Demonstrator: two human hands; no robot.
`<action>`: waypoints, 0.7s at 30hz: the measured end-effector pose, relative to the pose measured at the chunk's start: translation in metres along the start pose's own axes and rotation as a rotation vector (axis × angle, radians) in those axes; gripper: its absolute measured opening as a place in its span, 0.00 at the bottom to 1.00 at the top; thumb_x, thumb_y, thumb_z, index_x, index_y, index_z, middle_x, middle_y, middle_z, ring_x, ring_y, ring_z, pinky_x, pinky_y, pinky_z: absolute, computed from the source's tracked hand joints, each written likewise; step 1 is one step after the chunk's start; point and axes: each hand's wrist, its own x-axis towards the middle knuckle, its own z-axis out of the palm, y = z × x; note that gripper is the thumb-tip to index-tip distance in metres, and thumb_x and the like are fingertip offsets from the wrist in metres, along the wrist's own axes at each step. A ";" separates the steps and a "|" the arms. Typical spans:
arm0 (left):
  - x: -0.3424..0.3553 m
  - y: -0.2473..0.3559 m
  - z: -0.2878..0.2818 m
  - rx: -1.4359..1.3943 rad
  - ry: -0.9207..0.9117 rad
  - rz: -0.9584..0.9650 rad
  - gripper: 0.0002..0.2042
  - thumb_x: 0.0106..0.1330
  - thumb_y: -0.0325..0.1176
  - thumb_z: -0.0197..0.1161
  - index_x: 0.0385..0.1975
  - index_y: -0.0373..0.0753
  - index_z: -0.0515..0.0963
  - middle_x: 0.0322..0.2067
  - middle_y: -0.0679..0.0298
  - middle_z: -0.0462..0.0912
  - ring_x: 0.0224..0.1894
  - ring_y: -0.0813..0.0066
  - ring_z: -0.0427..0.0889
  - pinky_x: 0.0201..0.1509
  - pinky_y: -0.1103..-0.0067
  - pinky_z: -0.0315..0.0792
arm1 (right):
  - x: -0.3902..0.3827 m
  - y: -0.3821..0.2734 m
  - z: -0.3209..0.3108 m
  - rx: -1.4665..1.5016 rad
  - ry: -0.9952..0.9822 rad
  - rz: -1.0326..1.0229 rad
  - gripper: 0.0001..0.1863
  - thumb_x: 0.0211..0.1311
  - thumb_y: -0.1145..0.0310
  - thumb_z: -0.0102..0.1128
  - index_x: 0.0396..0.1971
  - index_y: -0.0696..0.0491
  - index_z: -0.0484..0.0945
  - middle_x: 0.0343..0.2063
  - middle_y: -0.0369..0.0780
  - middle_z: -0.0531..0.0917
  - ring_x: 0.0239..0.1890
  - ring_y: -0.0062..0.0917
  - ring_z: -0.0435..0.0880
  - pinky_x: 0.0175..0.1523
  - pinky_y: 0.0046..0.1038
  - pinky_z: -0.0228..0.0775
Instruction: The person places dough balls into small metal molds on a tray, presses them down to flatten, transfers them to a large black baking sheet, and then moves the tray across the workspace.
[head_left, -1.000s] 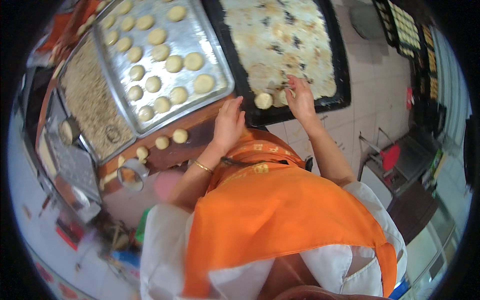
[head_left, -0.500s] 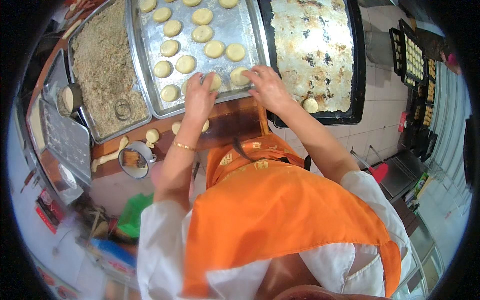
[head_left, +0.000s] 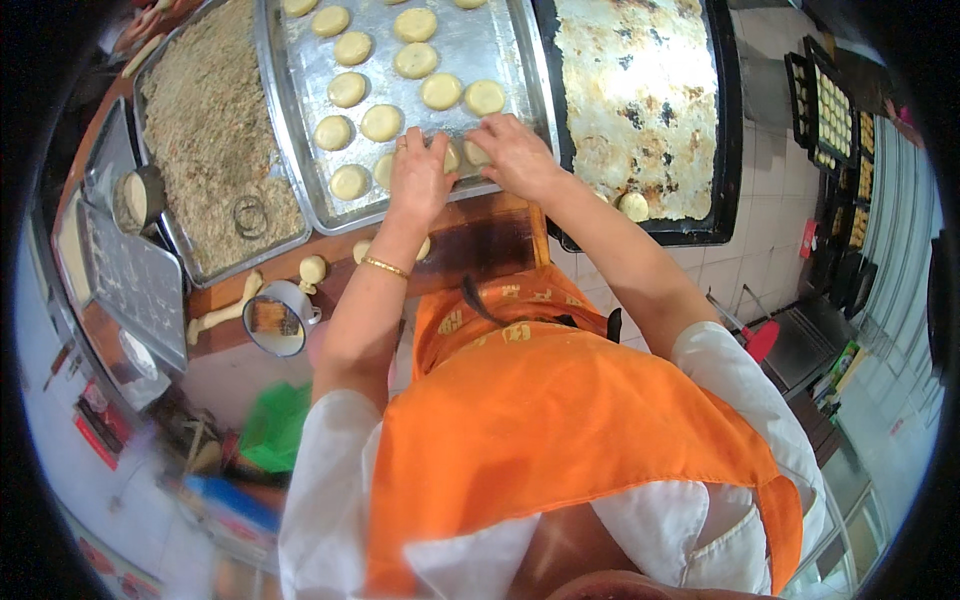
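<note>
A metal tray (head_left: 330, 205) holds several flat, round pale dough cakes (head_left: 380, 123) in rough rows. My left hand (head_left: 422, 178) is at the tray's near edge, its fingers curled over a dough cake (head_left: 452, 158) that shows only in part. Close beside it, my right hand (head_left: 518, 157) has its fingertips bent around another cake (head_left: 476, 152), partly covered by the fingers. Both cakes rest on the floured metal.
On the right lies a dark-rimmed baking tray (head_left: 640, 110) with a dough cake (head_left: 633, 207) near its corner. Left stands a tray of crumbly filling (head_left: 205, 130) with a ring (head_left: 250, 215) on it. A mug with a brush (head_left: 275, 320) sits at the table edge by dough pieces (head_left: 312, 268).
My right hand has moved left, its fingers closing around the cake beside my left hand. My left hand stays over its cake. The whole view has shifted slightly.
</note>
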 end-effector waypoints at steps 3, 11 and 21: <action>0.010 -0.002 0.003 0.027 -0.068 0.013 0.26 0.49 0.31 0.77 0.50 0.37 0.75 0.47 0.48 0.73 0.54 0.47 0.74 0.57 0.61 0.73 | 0.011 -0.001 0.010 -0.094 -0.101 0.041 0.26 0.46 0.71 0.73 0.50 0.50 0.78 0.47 0.46 0.76 0.54 0.42 0.76 0.59 0.40 0.72; 0.013 -0.014 0.008 -0.152 -0.016 -0.144 0.26 0.50 0.32 0.75 0.50 0.37 0.75 0.45 0.49 0.76 0.50 0.52 0.77 0.54 0.63 0.75 | -0.022 0.007 -0.030 0.783 0.021 0.527 0.26 0.55 0.68 0.71 0.55 0.52 0.76 0.52 0.44 0.77 0.59 0.32 0.76 0.63 0.33 0.69; 0.035 0.114 0.025 -1.741 -0.672 -0.351 0.24 0.67 0.24 0.55 0.65 0.31 0.68 0.58 0.58 0.77 0.60 0.68 0.76 0.68 0.74 0.67 | -0.218 0.094 -0.122 1.481 0.509 0.850 0.27 0.69 0.70 0.56 0.66 0.60 0.66 0.60 0.46 0.78 0.63 0.32 0.76 0.68 0.32 0.66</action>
